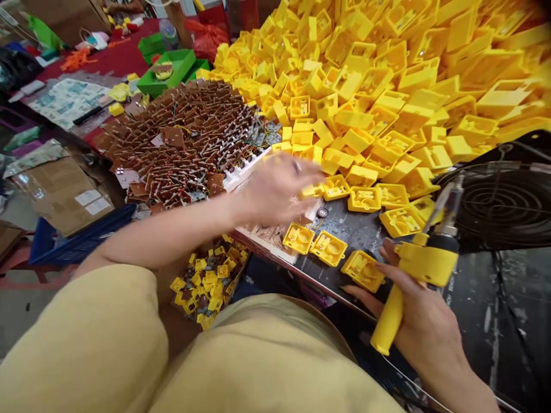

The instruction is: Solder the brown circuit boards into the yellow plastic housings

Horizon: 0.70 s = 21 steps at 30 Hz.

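My left hand (278, 186) reaches out over the table edge, blurred by motion, fingers toward small yellow plastic housings (336, 186) at the foot of a huge yellow pile (387, 74). Whether it holds anything is unclear. My right hand (424, 321) grips a yellow-handled soldering iron (390, 321) and also holds a yellow housing (426, 264) against it. Three open yellow housings (329, 248) lie on the dark board in front of me.
A heap of brown circuit boards (181, 137) with wires lies to the left. A box of assembled yellow parts (209, 281) sits below the table edge. Green trays (166, 71) stand at the back left. A black fan grille (503, 201) is at right.
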Available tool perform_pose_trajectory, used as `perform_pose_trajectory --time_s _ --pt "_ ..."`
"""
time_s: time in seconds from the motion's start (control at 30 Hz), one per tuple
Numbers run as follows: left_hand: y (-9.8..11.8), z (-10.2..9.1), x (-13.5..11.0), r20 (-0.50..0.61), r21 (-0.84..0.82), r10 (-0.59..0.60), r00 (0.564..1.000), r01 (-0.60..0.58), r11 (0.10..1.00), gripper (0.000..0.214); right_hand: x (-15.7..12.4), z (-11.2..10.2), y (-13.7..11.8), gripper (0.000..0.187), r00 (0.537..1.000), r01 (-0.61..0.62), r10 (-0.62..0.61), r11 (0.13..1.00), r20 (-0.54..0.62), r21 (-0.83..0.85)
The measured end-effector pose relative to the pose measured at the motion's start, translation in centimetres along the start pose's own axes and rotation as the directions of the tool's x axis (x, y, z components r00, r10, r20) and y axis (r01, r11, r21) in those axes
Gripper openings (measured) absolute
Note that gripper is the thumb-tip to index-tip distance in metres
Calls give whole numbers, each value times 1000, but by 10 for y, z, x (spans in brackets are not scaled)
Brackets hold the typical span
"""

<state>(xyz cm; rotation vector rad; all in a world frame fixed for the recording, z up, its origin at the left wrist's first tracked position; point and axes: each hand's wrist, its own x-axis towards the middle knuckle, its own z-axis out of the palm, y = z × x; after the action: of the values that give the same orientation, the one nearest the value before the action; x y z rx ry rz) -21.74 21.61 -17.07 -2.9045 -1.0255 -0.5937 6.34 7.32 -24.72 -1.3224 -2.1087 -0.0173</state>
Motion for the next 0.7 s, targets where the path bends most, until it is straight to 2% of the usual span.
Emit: perform_pose_trajectory --time_s 0.07,0.1,0.17,0.23,0.3,0.33,0.4,0.5,0.57,0.63,0.7 --pt "-52 -10 17 -68 86 -184 981 189 978 28 2 0 2 54 999 25 -25 1000 -23 1" --pt "-79 -9 26 -72 117 -209 975 217 969 21 2 0 3 57 998 44 -45 999 -42 -3" --pt "-127 4 44 0 153 -208 978 205 967 18 3 0 3 58 995 66 -67 998 -72 -8" --pt "-161 23 57 97 159 -232 968 215 964 22 4 0 3 53 996 64 -64 998 -63 -9" --pt "-176 37 63 145 166 -234 962 209 964 25 4 -2 2 49 997 58 -58 998 -52 3" --pt "-177 39 64 154 175 -226 962 198 965 27 4 -3 1 48 997 56 -55 998 -53 9" --pt "-170 30 61 187 194 -211 959 174 965 31 5 -5 0 44 996 54 -52 998 -65 17" --pt "-147 -6 51 229 171 -255 939 220 960 38 6 -6 -1 43 996 54 -52 998 -77 16" --pt "-133 -34 45 137 57 -328 935 323 945 53 6 -6 -2 49 994 60 -60 998 -90 -5" --pt "-121 -57 42 -71 -113 -439 895 431 896 62 5 -6 -2 56 991 70 -74 997 -113 -35" --pt "-110 -72 42 -229 -279 -482 846 418 865 57 6 -6 -3 58 988 78 -83 996 -134 -46"
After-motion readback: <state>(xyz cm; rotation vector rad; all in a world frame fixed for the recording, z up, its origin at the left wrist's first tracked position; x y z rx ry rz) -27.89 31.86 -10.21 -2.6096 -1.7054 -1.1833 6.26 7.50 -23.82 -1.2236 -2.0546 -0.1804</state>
